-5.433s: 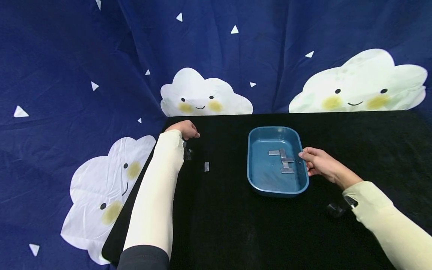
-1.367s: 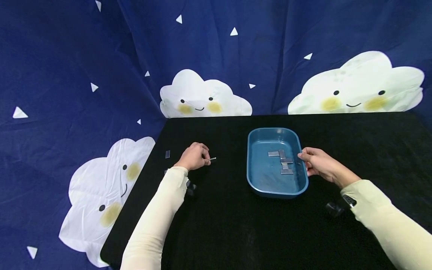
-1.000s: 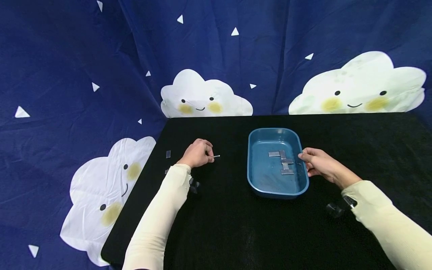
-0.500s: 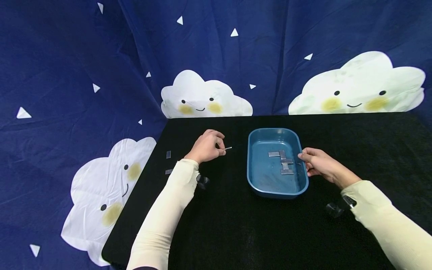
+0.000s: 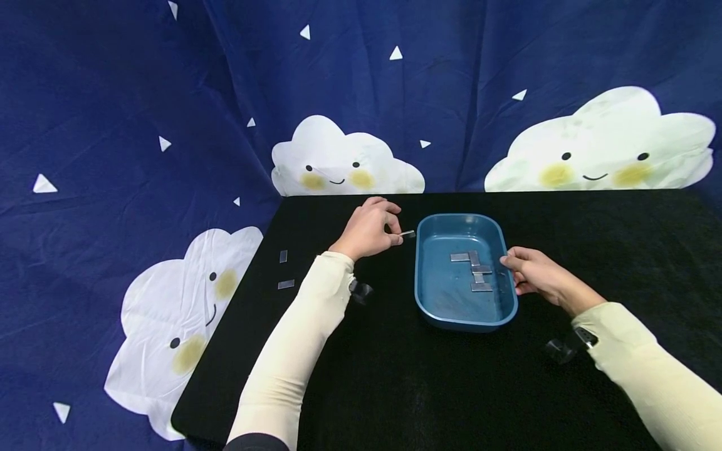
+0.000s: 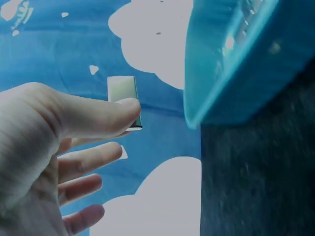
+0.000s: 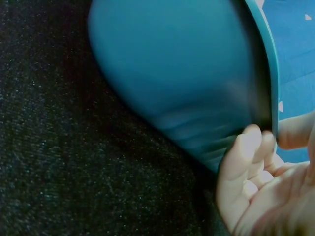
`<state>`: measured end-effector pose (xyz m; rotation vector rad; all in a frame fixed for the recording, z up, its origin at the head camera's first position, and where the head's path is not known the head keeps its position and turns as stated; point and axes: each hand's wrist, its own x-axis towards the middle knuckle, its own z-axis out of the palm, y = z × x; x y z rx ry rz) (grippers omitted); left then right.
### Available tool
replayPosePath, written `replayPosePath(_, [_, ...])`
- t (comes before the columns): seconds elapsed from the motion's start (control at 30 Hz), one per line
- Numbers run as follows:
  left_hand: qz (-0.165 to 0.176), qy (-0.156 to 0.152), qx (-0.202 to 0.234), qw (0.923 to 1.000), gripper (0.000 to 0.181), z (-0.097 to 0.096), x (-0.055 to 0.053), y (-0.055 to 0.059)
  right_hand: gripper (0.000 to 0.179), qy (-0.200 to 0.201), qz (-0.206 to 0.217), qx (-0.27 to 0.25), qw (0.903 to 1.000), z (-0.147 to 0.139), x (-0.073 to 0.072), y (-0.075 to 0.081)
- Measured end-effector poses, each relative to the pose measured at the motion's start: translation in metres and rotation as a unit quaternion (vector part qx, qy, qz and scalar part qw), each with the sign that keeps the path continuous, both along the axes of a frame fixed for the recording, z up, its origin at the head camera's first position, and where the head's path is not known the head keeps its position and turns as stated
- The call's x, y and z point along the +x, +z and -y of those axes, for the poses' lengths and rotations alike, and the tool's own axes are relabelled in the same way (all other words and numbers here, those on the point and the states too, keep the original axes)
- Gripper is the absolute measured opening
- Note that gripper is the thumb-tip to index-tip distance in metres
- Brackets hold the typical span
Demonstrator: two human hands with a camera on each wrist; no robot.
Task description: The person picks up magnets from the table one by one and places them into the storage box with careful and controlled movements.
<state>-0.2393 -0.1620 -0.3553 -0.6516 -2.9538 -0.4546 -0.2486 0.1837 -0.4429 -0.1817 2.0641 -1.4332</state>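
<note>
My left hand (image 5: pixel 369 228) pinches a small flat silver metal block (image 5: pixel 408 233) between thumb and forefinger, just outside the left rim of a blue plastic box (image 5: pixel 451 307). The left wrist view shows the block (image 6: pixel 120 89) under the thumb, the other fingers spread loosely below it. At the opposite side, my right hand (image 5: pixel 533 272) grips the box wall, thumb at the rim and fingers curled against the outside (image 7: pixel 246 147). Inside the box, several similar blocks (image 5: pixel 479 270) lie flat, touching in a stepped chain.
Two more silver blocks, one upper (image 5: pixel 283 256) and one lower (image 5: pixel 286 284), lie near the left edge of the black table (image 5: pixel 417 388). A dark blue curtain (image 5: pixel 350 75) with white clouds hangs behind and to the left.
A block lying left of the box 5.4 s ago is gone from that spot. Since 1.4 s ago my left hand has carried its block right and away toward the box. The right hand stays put.
</note>
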Motion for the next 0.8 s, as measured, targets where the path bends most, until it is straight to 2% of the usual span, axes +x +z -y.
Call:
replayPosePath(0.2, [-0.007,-0.019,-0.006,0.9998,0.008,-0.025,-0.004,0.009,0.018,-0.001,-0.001,0.001,1.0000,0.000,-0.001,-0.001])
replayPosePath(0.4, [-0.001,-0.024,-0.036,0.9991,0.008,-0.057,-0.007,0.010,0.018,-0.002,-0.002,0.002,1.0000,-0.001,-0.001,-0.001])
replayPosePath(0.6, [0.020,-0.053,-0.037,0.9977,0.008,-0.085,-0.011,-0.002,0.018,-0.002,-0.004,0.005,1.0000,0.001,-0.001,0.000])
replayPosePath(0.8, [0.056,-0.070,-0.012,0.9959,0.009,-0.098,-0.014,-0.015,0.018,-0.002,-0.004,0.008,1.0000,0.000,-0.001,-0.001])
